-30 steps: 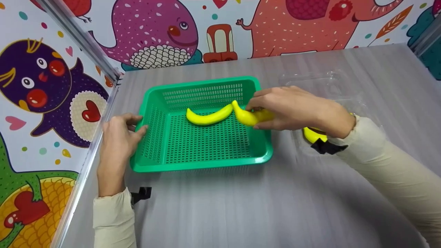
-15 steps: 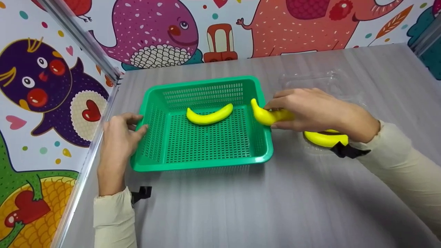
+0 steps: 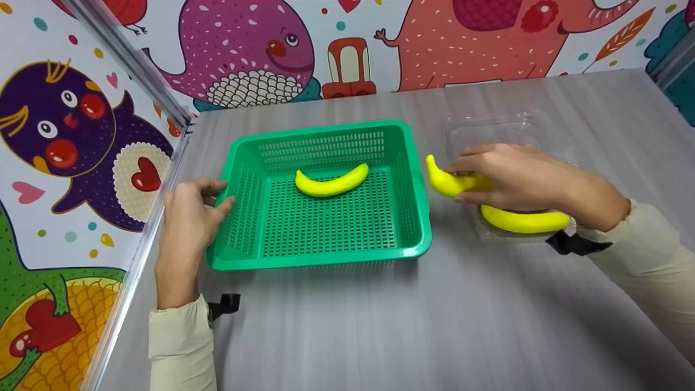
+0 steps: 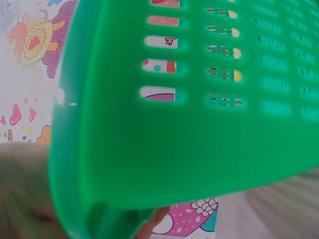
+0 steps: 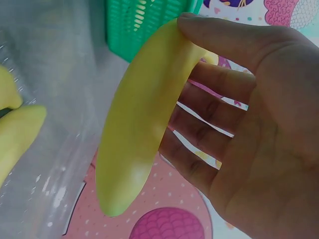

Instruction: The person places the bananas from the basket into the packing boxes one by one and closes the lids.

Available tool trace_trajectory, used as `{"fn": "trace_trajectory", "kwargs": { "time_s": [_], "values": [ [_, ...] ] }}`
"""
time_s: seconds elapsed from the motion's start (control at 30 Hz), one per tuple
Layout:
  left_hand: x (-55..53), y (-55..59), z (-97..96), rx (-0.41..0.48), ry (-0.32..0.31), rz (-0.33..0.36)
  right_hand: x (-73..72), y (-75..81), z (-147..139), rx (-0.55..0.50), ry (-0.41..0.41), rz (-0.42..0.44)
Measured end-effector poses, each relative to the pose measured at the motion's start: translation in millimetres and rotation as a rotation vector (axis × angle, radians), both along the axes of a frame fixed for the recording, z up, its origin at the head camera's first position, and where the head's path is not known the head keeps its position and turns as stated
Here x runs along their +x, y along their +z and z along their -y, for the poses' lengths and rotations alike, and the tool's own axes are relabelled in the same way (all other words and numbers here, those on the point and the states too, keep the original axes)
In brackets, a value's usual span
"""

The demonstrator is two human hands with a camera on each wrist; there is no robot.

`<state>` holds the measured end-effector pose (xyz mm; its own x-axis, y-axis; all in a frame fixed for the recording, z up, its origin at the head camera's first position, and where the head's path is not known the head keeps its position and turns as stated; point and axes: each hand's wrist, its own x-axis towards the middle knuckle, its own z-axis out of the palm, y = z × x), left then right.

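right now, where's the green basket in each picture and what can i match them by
Head: green basket, just left of centre.
Left wrist: basket fills most of the picture.
Right wrist: only part, top, left of centre, partly behind a banana.
Shared landmark: the cartoon-printed wall.

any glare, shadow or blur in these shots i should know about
Head view: mostly sharp, with a bright glint at the near right corner of the green basket and soft shadow on the table below the right sleeve; left wrist view: soft close-up of the basket wall, with a blurred shape at lower left; right wrist view: glints on the clear container, pale highlight on the held banana.
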<state>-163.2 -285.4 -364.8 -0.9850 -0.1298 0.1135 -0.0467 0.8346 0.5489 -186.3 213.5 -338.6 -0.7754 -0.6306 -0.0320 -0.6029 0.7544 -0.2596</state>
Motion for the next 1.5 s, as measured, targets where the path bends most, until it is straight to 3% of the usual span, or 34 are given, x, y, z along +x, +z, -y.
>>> {"fn": "trace_trajectory", "kwargs": {
  "time_s": [0.5, 0.83, 1.23, 1.5],
  "values": [
    [1.0, -0.6, -0.9, -0.002, 0.004, -0.009, -6.2, -28.4, -50.1, -0.004, -0.132, 0.147],
    [2.2, -0.6, 0.3, 0.004, -0.003, -0.034, -6.0, -39.6, -70.0, 0.019, -0.171, 0.160],
    [1.7, -1.0, -0.4, 0.004, -0.006, -0.025, 0.5, -49.9, -88.9, -0.062, -0.231, 0.201],
    [0.6, -1.2, -0.7, 0.008, -0.009, -0.019, 2.1, -50.6, -93.8, -0.066, -0.218, 0.215]
  ]
}}
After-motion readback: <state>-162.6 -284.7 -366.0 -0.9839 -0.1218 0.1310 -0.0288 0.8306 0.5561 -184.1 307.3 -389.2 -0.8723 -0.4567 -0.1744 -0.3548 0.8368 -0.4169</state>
